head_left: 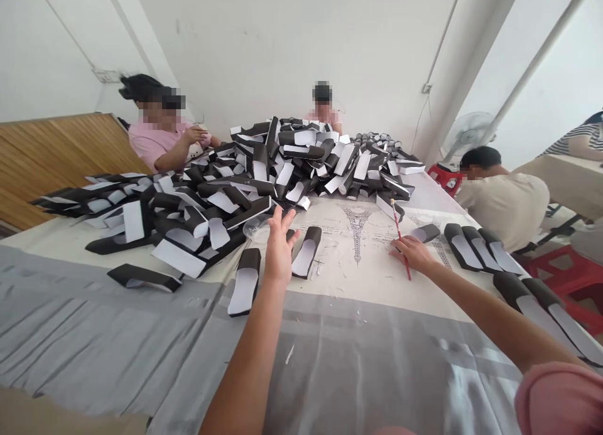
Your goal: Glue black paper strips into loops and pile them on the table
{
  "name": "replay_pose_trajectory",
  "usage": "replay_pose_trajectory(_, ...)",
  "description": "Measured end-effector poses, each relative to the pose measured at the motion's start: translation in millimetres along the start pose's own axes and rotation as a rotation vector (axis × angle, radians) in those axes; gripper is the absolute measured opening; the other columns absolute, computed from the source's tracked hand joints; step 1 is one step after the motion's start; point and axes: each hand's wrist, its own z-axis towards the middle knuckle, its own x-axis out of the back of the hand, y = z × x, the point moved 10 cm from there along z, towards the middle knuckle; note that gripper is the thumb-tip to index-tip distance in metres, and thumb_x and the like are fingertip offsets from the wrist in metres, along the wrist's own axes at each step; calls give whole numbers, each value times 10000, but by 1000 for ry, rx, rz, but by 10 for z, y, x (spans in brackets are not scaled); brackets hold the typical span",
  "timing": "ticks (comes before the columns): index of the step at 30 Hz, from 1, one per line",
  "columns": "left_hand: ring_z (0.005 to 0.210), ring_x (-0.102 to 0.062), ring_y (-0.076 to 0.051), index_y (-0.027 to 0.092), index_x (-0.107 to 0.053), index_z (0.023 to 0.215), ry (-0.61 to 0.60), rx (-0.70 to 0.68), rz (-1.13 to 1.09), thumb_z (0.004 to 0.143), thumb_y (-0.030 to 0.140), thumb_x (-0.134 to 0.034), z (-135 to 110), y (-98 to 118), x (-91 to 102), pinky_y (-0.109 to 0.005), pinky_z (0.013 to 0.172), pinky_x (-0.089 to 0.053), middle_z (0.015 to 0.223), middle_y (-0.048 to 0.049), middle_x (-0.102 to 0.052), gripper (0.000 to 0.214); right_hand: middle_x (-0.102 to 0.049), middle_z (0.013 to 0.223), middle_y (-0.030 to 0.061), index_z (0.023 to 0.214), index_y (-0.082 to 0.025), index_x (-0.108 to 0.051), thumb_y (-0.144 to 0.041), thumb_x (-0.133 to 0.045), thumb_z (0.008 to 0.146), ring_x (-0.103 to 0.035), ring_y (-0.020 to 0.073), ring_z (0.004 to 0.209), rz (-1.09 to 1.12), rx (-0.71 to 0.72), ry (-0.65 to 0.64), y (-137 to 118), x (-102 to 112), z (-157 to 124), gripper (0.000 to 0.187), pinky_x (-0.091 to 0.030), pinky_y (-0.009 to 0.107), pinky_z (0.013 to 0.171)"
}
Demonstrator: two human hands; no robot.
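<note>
My left hand (279, 243) stretches forward with fingers spread, open, over the table just short of a large heap of black-and-white folded pieces (264, 177). A loose black-and-white piece (306, 252) lies right beside it, another (245, 289) nearer me. My right hand (411, 252) rests on the cloth, fingers closed around a thin red stick (400, 239) that points up and away.
A grey and cream cloth (358, 334) with a tower print covers the table. A row of finished pieces (475, 247) lies at the right edge. Two people sit at the far side, another crouches at right near a fan (466, 134) and red stools (572, 275).
</note>
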Motion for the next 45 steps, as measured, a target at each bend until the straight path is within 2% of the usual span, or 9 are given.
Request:
replay_pose_trajectory(6, 1514, -315, -236, 323, -330, 1554, -8, 1, -16, 929, 770, -224, 0, 23, 17, -458, 1169, -366, 1571, -117, -446, 776, -749, 910, 77, 1091, -177, -672, -84, -403, 942, -703, 224, 882, -33, 51, 74, 134, 193, -433, 322, -549, 397, 918)
replay_pose_trajectory(12, 1511, -319, -239, 313, -320, 1560, 3, 7, -23, 930, 767, -224, 12, 11, 30, -457, 1161, -372, 1569, -121, -448, 783, -742, 1154, 69, 1159, -203, -648, -74, -457, 929, -705, 225, 1037, -65, 149, 118, 291, 329, -906, 326, -554, 415, 979)
replay_pose_trajectory(18, 1509, -325, -248, 330, -350, 1546, 9, -13, 3, 915, 788, -228, 10, 33, 45, -462, 1147, -388, 1562, -119, -458, 789, -723, 1234, 64, 1207, -207, -628, -81, -426, 948, -713, 216, 1036, -64, 199, 54, 288, 390, -1067, 351, -534, 434, 1013)
replay_pose_trajectory(22, 1507, -331, -244, 344, -364, 1536, 10, -35, 17, 916, 788, -223, 9, 72, 68, -458, 1142, -393, 1560, -113, -463, 775, -735, 1212, 73, 1172, -263, -670, -132, -403, 949, -735, 214, 950, 39, 147, 19, 464, 359, -1160, 372, -495, 440, 1039)
replay_pose_trajectory(26, 1502, -341, -238, 341, -357, 1539, 17, -28, 2, 920, 785, -207, 24, 109, 102, -448, 1142, -397, 1551, -106, -476, 776, -761, 1101, 141, 1042, -292, -723, -238, -434, 928, -738, 234, 868, 184, 92, 67, 688, 382, -1242, 315, -491, 454, 961)
replay_pose_trajectory(29, 1504, -337, -236, 320, -342, 1550, 39, -15, -14, 925, 780, -193, 39, 137, 154, -446, 1152, -384, 1555, -112, -469, 790, -765, 1042, 159, 941, -299, -731, -285, -437, 911, -733, 228, 823, 244, -1, 10, 842, 331, -1263, 295, -488, 471, 943)
replay_pose_trajectory(34, 1503, -338, -233, 341, -357, 1543, 56, -29, -24, 921, 785, -196, 53, 193, 232, -449, 1156, -380, 1555, -98, -472, 781, -772, 994, 142, 856, -281, -694, -345, -464, 902, -732, 229, 800, 133, -152, -119, 990, 232, -1293, 244, -476, 476, 993)
replay_pose_trajectory(37, 1501, -341, -238, 347, -356, 1544, 65, -41, -17, 909, 800, -199, 60, 207, 269, -443, 1144, -397, 1551, -99, -477, 796, -771, 1002, 129, 853, -276, -664, -343, -477, 907, -726, 220, 813, 61, -180, -126, 1022, 221, -1311, 206, -473, 451, 1001)
replay_pose_trajectory(45, 1499, -349, -220, 335, -328, 1561, 101, -25, -42, 960, 727, -154, 84, 242, 354, -430, 1148, -397, 1555, -99, -472, 738, -749, 1158, 132, 999, -248, -679, -196, -473, 876, -726, 224, 920, -73, -215, -171, 1063, 170, -1386, 245, -397, 405, 1082)
